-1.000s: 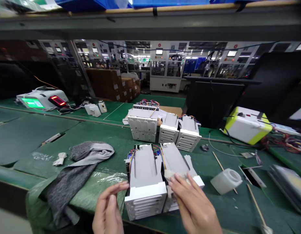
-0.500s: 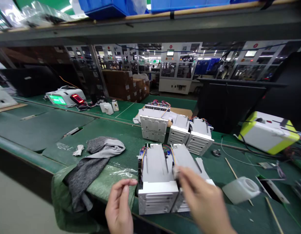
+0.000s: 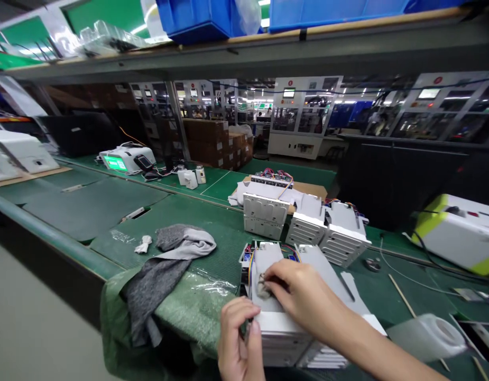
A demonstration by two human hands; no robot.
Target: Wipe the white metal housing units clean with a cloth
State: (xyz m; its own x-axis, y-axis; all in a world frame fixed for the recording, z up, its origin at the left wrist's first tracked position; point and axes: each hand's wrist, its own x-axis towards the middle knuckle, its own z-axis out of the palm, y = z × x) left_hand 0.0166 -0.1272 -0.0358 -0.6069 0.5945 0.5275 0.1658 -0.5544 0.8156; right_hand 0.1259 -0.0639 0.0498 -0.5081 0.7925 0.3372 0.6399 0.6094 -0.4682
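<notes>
Blue plastic bins (image 3: 196,18) are sitting on the shelf (image 3: 244,53) overhead, their contents mostly hidden, while a white plastic bottle (image 3: 426,336) is lying on its side on the green bench (image 3: 212,233), near right. The right hand (image 3: 303,293) is pinching a pale cloth wad (image 3: 262,287) tightly against the grey top of a white module (image 3: 268,259), near centre. The left hand (image 3: 238,336) is curling closed beside that module's near edge; whether it is holding anything, I cannot tell.

Grey cloth (image 3: 159,283) on green plastic sheeting (image 3: 121,317) (blue bins (image 3: 196,21) overhead), white plastic bottle (image 3: 426,337) at right.
</notes>
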